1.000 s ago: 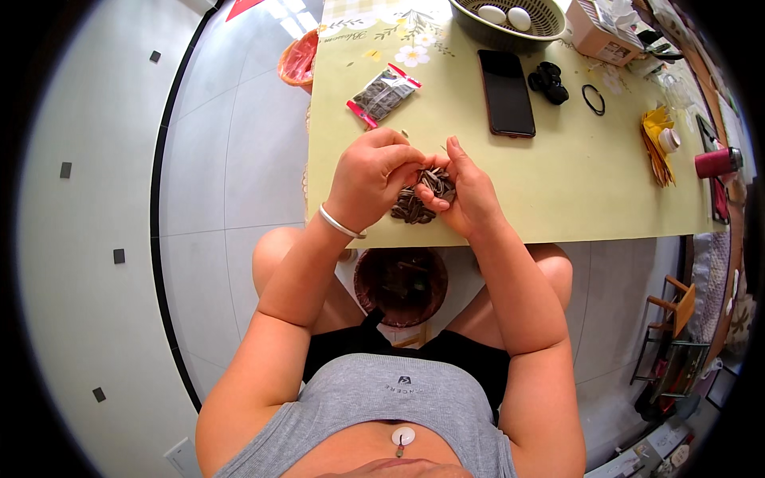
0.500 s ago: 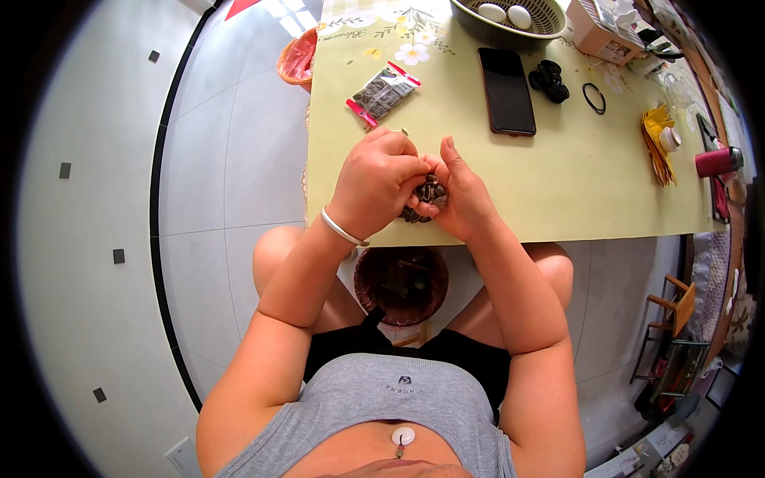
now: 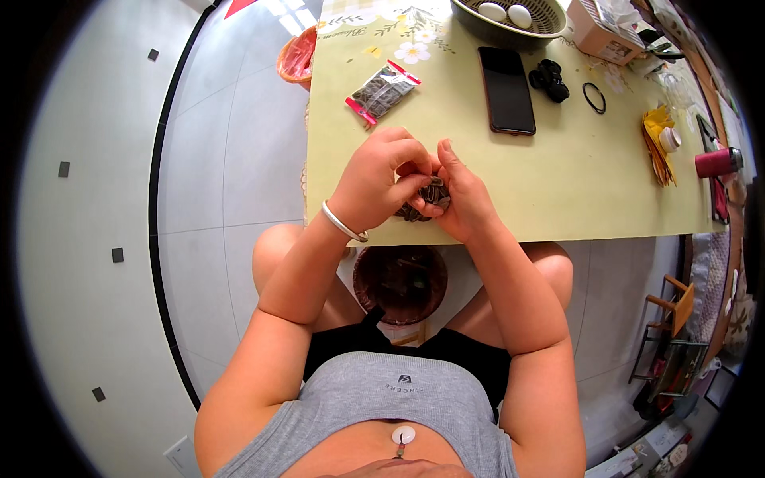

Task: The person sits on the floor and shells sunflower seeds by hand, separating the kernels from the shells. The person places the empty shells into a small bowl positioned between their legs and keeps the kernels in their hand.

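Bright, even light; white glare on floor [image 3: 293,17] left of counter [image 3: 574,191], far end. Hands [image 3: 370,179] over counter fairly crisp. Heavy fisheye bending, black corners.

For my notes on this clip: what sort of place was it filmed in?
Probably a home, perhaps at a dining table. What suggests it: the flowered tablecloth, the slotted basket holding two white eggs, and the striped seeds cradled in the person's right hand.
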`<action>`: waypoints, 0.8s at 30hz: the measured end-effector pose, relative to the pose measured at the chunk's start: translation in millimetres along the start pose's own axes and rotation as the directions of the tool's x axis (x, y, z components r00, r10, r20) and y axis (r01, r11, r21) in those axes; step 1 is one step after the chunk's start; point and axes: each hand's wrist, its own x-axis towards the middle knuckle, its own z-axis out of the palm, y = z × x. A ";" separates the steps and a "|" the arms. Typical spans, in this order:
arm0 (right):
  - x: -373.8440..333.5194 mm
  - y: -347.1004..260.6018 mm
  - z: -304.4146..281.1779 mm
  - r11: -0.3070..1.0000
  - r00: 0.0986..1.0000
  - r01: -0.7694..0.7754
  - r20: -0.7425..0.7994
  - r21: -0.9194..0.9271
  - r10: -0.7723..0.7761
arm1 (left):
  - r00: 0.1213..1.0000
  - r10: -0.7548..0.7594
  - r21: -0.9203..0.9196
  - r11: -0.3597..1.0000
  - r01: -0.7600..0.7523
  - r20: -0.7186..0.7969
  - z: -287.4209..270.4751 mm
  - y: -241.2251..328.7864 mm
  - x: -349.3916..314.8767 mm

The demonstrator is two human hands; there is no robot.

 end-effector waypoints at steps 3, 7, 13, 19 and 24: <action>-0.4 -2.4 -0.3 1.000 1.000 0.010 0.018 0.025 -0.010 | 0.992 -0.111 -0.202 0.975 0.096 -0.066 -1.6 -2.5 -0.5; -3.9 -11.7 -6.9 1.000 1.000 0.013 0.008 -0.017 -0.013 | 0.955 -0.229 -0.121 0.970 0.209 -0.189 -15.0 -10.1 -0.5; -4.9 -17.9 -16.9 0.980 0.995 0.042 0.083 0.195 -0.059 | 0.984 -0.175 0.370 0.912 0.178 -0.042 -34.4 -24.9 -6.9; -2.9 -15.6 -11.3 0.989 0.998 0.046 0.033 0.143 -0.051 | 0.971 -0.146 0.469 0.882 0.041 0.190 -25.7 -27.2 -14.7; -1.6 -13.0 -11.4 0.997 0.999 0.030 0.035 0.076 -0.033 | 0.976 -0.114 0.489 0.872 0.008 0.187 -18.2 -36.1 -14.4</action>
